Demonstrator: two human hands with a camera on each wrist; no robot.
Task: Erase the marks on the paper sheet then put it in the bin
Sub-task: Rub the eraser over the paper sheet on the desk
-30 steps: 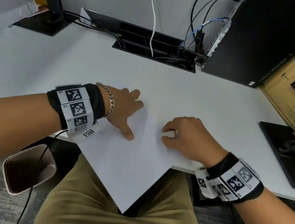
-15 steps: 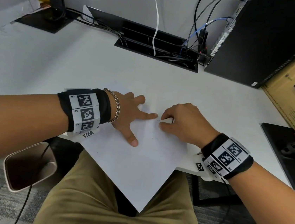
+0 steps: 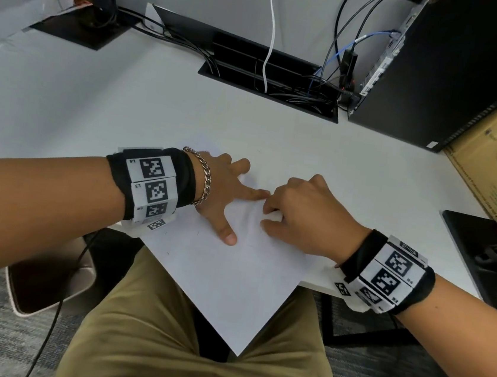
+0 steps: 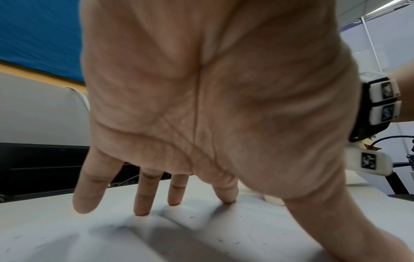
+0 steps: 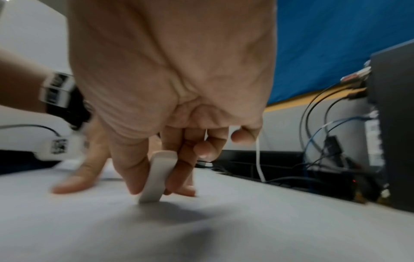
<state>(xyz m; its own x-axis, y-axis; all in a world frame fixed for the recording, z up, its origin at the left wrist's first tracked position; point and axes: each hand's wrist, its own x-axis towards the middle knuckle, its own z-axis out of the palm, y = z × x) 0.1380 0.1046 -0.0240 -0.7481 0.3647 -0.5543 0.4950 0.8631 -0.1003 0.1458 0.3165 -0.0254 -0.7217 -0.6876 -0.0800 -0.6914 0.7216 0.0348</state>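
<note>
Your left hand [image 3: 225,192] presses flat, fingers spread, on the paper sheet [image 3: 230,279]; your right hand [image 3: 303,216] pinches the eraser [image 5: 158,177] against it.

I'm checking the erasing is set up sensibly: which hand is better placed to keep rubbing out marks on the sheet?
Right. The right hand already pinches the eraser against the paper sheet, while the left hand lies flat, pinning it.

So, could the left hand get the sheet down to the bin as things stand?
Probably yes. The left hand lies flat on the paper sheet, and the bin stands on the floor below that arm. But the right hand is rubbing with the eraser.
</note>
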